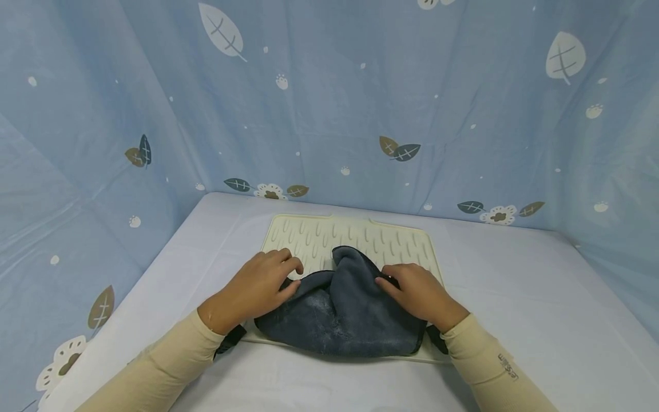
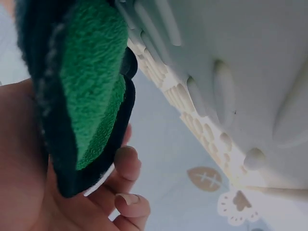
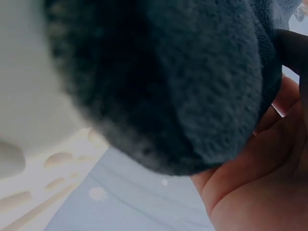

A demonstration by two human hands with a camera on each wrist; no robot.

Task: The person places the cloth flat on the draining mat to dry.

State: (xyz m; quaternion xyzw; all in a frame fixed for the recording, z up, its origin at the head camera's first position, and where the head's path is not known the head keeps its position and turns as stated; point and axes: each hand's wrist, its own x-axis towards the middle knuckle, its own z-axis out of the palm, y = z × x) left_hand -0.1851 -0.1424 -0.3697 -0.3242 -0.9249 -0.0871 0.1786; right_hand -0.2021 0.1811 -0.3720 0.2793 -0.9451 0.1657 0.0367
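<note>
A dark grey-blue cloth (image 1: 355, 317), plush with a dark edging, is bunched up over a cream ribbed mat (image 1: 304, 234). My left hand (image 1: 265, 286) holds its left upper edge between thumb and curled fingers. On the other side my right hand (image 1: 419, 292) grips the right upper edge, its thumb on the near face. The left wrist view shows a fluffy green side (image 2: 94, 72) of the cloth, with fingers (image 2: 127, 163) behind the dark border. In the right wrist view the grey plush cloth (image 3: 211, 82) hides part of the right hand.
The mat lies on a table with a white cover (image 1: 515, 297). A blue curtain (image 1: 334, 97) with leaf and flower prints hangs behind the table and along its sides. Dark straps (image 1: 230, 339) circle both wrists over beige sleeves.
</note>
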